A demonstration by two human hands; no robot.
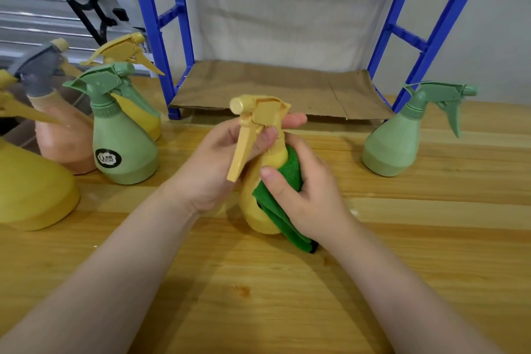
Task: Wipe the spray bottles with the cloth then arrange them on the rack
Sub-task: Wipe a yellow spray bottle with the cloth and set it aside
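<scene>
A yellow spray bottle (253, 195) stands in the middle of the wooden table. My left hand (221, 164) grips its neck just under the yellow trigger head. My right hand (304, 195) presses a folded green cloth (275, 210) against the bottle's right side, fingers curled round the cloth. The blue rack (155, 26) stands behind, its bottom shelf lined with brown paper (275, 89) and bare of bottles.
At the left stand several bottles: a green one with a black label (120, 141), a pink one with a grey head (63, 135), a yellow one behind (138, 106) and a large yellow one (31, 187) at the edge. A lone green bottle (396, 138) stands right of the rack.
</scene>
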